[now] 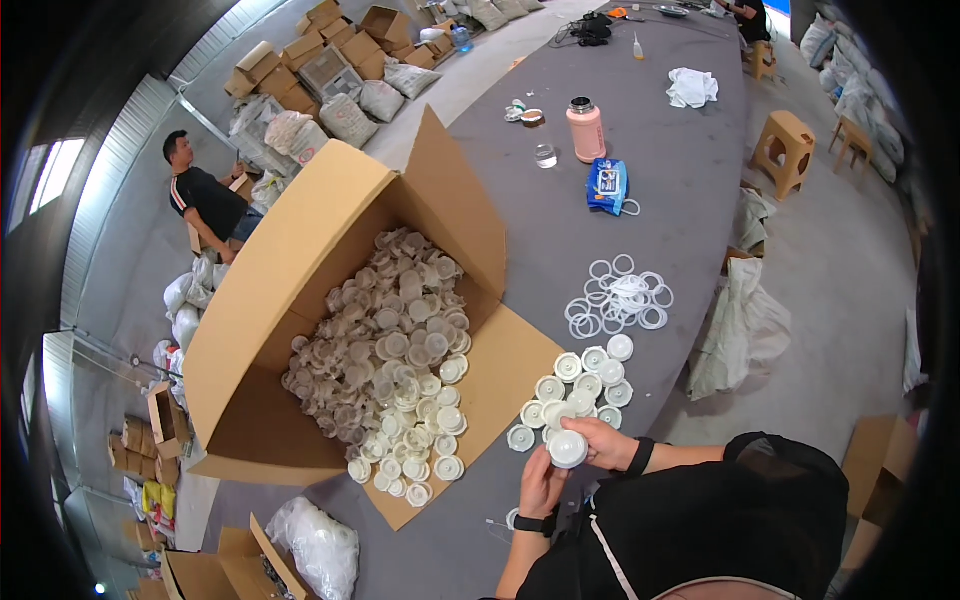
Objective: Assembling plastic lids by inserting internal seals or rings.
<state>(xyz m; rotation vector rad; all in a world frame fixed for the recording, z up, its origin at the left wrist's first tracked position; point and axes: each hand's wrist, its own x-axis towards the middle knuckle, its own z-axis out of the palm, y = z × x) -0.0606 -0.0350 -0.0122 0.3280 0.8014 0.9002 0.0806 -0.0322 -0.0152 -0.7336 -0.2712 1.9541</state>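
Both my hands meet near the table's front edge around one round white plastic cap [567,448]. My right hand [603,441] grips the cap from the right. My left hand [541,484] comes up under it from below, fingers touching it. Just beyond my hands lies a cluster of several similar white caps [585,382] on the grey table [560,220]. Farther out sits a loose pile of thin white rings [617,302]. To my left, a big open cardboard box [300,300] holds a heap of many white and clear caps [395,360].
On the far table stand a pink bottle [586,129], a small clear glass [545,156], a blue packet [607,185] and a white cloth [692,87]. A person in black [205,200] sits at left among boxes and bags. Wooden stools [785,150] stand at right.
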